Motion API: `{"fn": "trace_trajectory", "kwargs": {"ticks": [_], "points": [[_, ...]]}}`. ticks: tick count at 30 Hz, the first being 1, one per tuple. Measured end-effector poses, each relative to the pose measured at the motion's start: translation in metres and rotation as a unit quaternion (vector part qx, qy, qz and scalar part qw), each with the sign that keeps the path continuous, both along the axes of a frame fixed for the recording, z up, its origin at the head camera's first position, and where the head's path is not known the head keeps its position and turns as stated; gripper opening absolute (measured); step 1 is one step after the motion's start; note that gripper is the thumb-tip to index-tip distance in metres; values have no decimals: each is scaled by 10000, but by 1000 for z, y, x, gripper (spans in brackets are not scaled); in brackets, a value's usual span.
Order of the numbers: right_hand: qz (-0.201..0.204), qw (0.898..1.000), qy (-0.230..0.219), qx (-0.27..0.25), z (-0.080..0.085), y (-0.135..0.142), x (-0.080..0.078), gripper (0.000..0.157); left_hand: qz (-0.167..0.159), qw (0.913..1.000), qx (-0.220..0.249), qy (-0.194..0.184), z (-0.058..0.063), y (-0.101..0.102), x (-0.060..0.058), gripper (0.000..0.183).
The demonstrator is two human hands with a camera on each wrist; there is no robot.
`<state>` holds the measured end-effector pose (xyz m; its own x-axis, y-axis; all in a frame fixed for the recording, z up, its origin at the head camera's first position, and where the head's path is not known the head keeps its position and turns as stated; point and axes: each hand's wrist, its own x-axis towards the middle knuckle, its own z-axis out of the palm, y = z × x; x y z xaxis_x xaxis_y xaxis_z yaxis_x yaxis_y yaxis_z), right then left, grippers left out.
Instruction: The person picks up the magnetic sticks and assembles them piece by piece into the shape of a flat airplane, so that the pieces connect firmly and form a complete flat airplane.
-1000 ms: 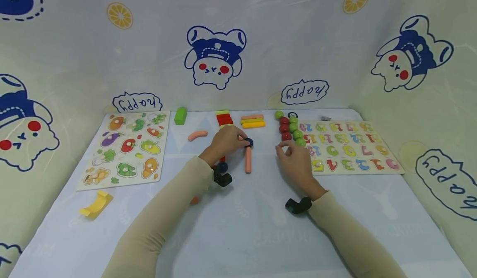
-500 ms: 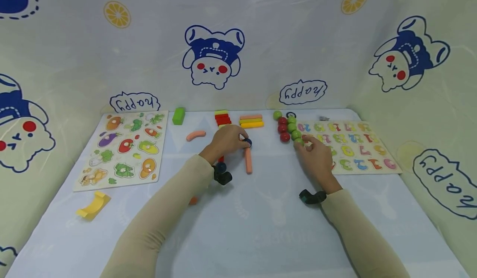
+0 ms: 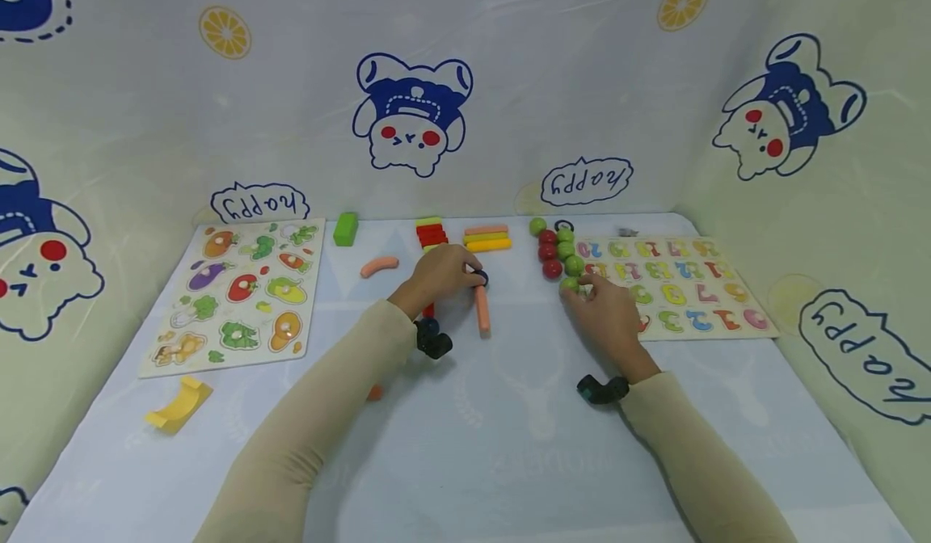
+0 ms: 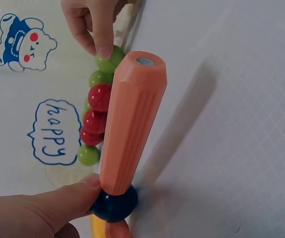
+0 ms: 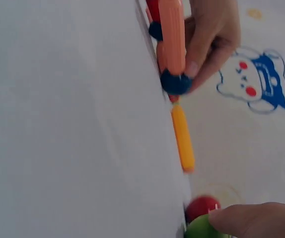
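Note:
My left hand point(image 3: 442, 275) pinches a dark blue ball point(image 4: 115, 204) between thumb and fingers. An orange ribbed rod point(image 4: 135, 119) is joined to this ball and juts out from it, with a round metal disc in its free end. My right hand point(image 3: 605, 310) has its fingertips on a green ball point(image 3: 570, 284) at the near end of a cluster of balls, and pinches it. Red balls point(image 3: 549, 252) and more green balls point(image 3: 574, 265) sit just beyond. Part of a red rod point(image 3: 429, 310) and another blue ball point(image 3: 431, 326) show beside my left wrist.
A vegetable puzzle board point(image 3: 236, 292) lies at left, a number puzzle board point(image 3: 684, 284) at right. Along the back are a green block point(image 3: 346, 229), red rods point(image 3: 431, 233) and yellow rods point(image 3: 487, 241). A curved orange piece point(image 3: 380, 266) and yellow arch point(image 3: 179, 405) lie nearer.
My right hand first moved right to the near end of the green balls, then slightly back left with the end ball, which has shifted. My left hand keeps its hold on the blue ball.

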<state>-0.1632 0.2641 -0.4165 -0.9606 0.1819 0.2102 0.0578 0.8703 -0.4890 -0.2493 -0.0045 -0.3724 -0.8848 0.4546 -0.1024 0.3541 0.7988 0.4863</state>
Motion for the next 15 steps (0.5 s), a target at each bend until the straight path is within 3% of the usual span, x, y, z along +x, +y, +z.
{"fn": "trace_trajectory", "kwargs": {"ticks": [6,9,15], "points": [[634,9979,-83,83,1,-32,24,39,1,10000,31,47,-1,0,1,31],[1040,9945,119,99,-3,-47,41,37,-5,10000,42,56,-1,0,1,32],[2110,9741,808,6,-12,-72,68,34,49,9999,-55,110,-1,-1,1,33]]}}
